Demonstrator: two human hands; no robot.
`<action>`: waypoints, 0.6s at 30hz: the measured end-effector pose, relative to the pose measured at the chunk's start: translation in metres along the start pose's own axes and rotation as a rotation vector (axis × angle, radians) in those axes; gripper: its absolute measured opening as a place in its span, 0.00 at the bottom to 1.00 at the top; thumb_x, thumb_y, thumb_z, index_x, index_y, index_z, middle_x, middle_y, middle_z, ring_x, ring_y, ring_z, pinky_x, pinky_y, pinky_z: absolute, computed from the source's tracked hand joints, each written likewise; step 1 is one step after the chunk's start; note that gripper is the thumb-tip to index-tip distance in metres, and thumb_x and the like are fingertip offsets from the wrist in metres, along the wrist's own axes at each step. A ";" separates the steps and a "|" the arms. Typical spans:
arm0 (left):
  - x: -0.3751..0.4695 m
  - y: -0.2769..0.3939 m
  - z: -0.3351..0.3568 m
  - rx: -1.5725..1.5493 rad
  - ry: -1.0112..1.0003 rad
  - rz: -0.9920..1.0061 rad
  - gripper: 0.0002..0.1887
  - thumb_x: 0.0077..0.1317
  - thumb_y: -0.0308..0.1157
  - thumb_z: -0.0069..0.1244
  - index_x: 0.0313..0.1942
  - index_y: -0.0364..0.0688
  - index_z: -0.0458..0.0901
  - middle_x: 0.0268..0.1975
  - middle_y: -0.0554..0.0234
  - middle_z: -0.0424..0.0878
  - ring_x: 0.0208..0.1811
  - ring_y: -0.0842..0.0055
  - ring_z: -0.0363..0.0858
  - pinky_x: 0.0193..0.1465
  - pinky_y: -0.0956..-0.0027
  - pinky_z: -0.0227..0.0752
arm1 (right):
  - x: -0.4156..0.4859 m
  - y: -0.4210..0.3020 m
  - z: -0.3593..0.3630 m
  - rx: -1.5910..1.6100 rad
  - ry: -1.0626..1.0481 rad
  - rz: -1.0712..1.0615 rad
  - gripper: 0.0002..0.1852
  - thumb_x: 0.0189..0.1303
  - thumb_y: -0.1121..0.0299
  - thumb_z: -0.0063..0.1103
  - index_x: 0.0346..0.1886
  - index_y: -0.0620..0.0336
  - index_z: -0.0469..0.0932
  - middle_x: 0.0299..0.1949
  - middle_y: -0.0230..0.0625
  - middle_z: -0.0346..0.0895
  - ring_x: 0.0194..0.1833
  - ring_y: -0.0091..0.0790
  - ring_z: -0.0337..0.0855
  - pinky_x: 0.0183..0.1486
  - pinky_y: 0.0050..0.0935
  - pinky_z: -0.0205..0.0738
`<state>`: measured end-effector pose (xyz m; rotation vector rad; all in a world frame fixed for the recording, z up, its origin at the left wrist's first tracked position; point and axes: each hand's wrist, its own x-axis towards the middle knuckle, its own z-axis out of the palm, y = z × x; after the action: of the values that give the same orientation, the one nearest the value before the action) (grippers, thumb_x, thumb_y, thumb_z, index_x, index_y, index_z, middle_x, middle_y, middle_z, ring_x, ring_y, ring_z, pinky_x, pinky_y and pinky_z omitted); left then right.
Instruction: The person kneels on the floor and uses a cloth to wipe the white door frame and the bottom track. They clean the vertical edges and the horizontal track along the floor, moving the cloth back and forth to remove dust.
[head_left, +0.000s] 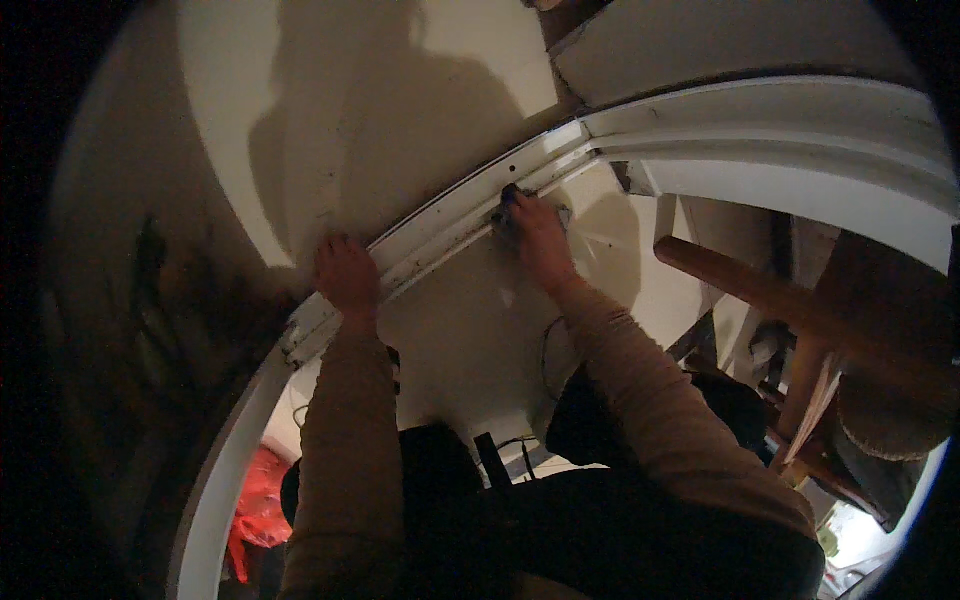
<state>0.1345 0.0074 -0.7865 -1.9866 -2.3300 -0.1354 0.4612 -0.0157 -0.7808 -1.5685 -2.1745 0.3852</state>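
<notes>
A white frame sill (450, 217) with raised tracks and dark grime in its grooves crosses the middle of the view. My right hand (540, 232) is shut on a crumpled grey cloth (506, 217), which lies against the inner edge of the sill. Farther left, my left hand (349, 277) rests over the sill's outer edge, its fingertips near the dim surface beyond; I see nothing held in it. Both arms wear light brown sleeves. A small dark hole shows in the sill just above my right hand.
White side frames (750, 120) curve away right and lower left. A wooden chair (750, 285) stands at the right. A red plastic bag (262, 499) lies at the lower left. Cables and a dark bar (491, 457) are below, near the dark-clothed legs.
</notes>
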 end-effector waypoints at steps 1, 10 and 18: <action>0.001 0.001 0.000 0.011 -0.054 0.007 0.10 0.70 0.40 0.42 0.40 0.46 0.79 0.41 0.57 0.79 0.43 0.59 0.80 0.42 0.54 0.73 | 0.007 0.008 -0.007 0.130 0.041 0.193 0.23 0.57 0.80 0.51 0.59 0.65 0.73 0.60 0.53 0.72 0.59 0.56 0.73 0.64 0.47 0.67; -0.001 0.005 0.011 -0.062 -0.029 -0.019 0.12 0.73 0.39 0.41 0.41 0.42 0.78 0.42 0.56 0.79 0.45 0.58 0.79 0.44 0.52 0.74 | 0.033 0.039 0.001 0.014 0.464 0.253 0.27 0.51 0.82 0.55 0.60 0.62 0.75 0.62 0.49 0.73 0.63 0.53 0.71 0.66 0.45 0.67; -0.005 -0.006 0.042 0.098 -0.125 0.049 0.12 0.70 0.38 0.43 0.41 0.41 0.80 0.46 0.53 0.80 0.48 0.56 0.79 0.46 0.52 0.75 | 0.035 0.070 -0.022 -0.140 0.227 0.546 0.34 0.51 0.82 0.54 0.67 0.61 0.69 0.69 0.46 0.67 0.68 0.53 0.66 0.72 0.41 0.61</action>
<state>0.1295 0.0068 -0.8287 -2.0588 -2.3079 0.1068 0.5204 0.0396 -0.7881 -2.1642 -1.6114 0.2017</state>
